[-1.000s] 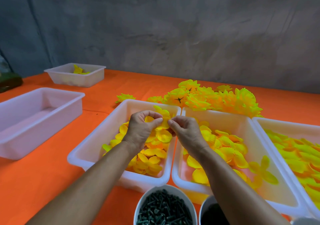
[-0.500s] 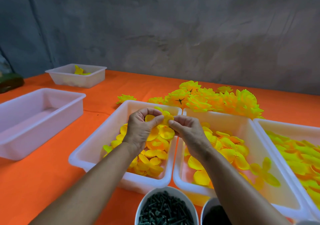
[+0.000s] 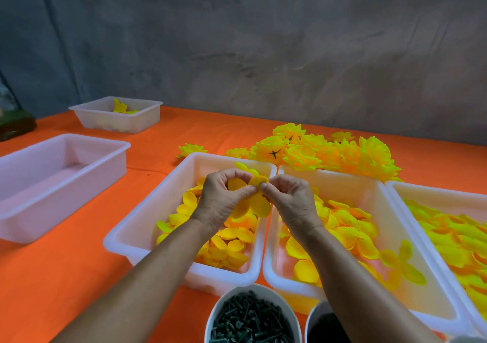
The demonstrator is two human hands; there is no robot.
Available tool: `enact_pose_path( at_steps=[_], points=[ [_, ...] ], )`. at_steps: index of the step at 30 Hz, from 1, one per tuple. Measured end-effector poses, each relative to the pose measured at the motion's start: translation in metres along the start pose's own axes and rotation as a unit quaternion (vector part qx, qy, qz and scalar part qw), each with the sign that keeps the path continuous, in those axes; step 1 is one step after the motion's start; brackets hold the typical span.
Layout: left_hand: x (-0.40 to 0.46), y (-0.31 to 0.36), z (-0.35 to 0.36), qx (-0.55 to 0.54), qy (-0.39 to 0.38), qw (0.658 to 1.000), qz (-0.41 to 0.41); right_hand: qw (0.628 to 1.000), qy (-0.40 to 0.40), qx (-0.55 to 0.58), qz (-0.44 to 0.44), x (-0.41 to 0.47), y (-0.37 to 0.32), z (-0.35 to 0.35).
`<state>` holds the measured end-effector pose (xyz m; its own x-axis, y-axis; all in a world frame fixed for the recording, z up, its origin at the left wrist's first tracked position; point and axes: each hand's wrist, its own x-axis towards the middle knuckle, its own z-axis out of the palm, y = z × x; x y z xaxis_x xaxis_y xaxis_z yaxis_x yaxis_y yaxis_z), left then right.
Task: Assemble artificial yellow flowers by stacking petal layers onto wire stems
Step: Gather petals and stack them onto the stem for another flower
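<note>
Petal layers (image 3: 257,200), yellow, are pinched between both hands above the seam of two white trays: the left hand (image 3: 224,200) and the right hand (image 3: 290,203) each curl thumb and fingers onto them. Three trays (image 3: 147,218) near the table's (image 3: 66,276) front edge hold loose petals. Two more trays (image 3: 79,174) stand toward the left edge. Two bowls (image 3: 290,313) sit nearest, one holding dark green stem pieces. Finished flowers (image 3: 329,152) are heaped behind, too many to count.

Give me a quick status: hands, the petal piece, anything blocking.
Left hand and right hand both pinching one yellow petal layer, held above the left petal tray. No stem visible. Nothing in the way.
</note>
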<state>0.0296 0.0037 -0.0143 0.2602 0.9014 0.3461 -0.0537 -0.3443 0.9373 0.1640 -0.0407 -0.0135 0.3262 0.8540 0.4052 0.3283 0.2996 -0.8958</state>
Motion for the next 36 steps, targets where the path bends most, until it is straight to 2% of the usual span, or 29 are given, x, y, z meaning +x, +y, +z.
enact_pose_path(
  at_steps=[2,5,9,12,15,22,27,36],
  points=[
    [0.0,-0.001,0.0,0.028,0.002,1.0,0.01,1.0,-0.01,0.006,-0.001,0.0,-0.001,0.0],
    [0.002,-0.002,-0.002,0.088,0.053,0.994,0.037,0.996,-0.062,0.057,-0.001,-0.001,-0.005,-0.001],
    [0.003,-0.003,-0.004,0.091,0.111,0.989,0.036,0.981,-0.125,0.144,0.025,-0.003,-0.009,-0.001],
    [0.004,0.0,-0.002,0.006,0.11,0.994,0.007,0.975,-0.107,0.18,0.074,-0.002,-0.01,-0.002],
    [0.005,0.002,-0.001,-0.046,0.112,0.993,-0.015,0.975,-0.105,0.167,0.101,0.0,-0.008,-0.003],
    [0.002,0.004,0.0,-0.038,0.037,0.999,-0.009,0.985,-0.071,0.141,0.068,0.001,-0.005,-0.006],
    [0.003,0.002,-0.002,-0.038,0.036,0.999,-0.013,0.987,-0.083,0.135,0.041,-0.001,-0.004,-0.005],
    [0.001,0.007,0.0,-0.071,0.034,0.996,-0.05,0.979,-0.095,0.166,0.068,-0.001,-0.008,-0.003]
  ],
)
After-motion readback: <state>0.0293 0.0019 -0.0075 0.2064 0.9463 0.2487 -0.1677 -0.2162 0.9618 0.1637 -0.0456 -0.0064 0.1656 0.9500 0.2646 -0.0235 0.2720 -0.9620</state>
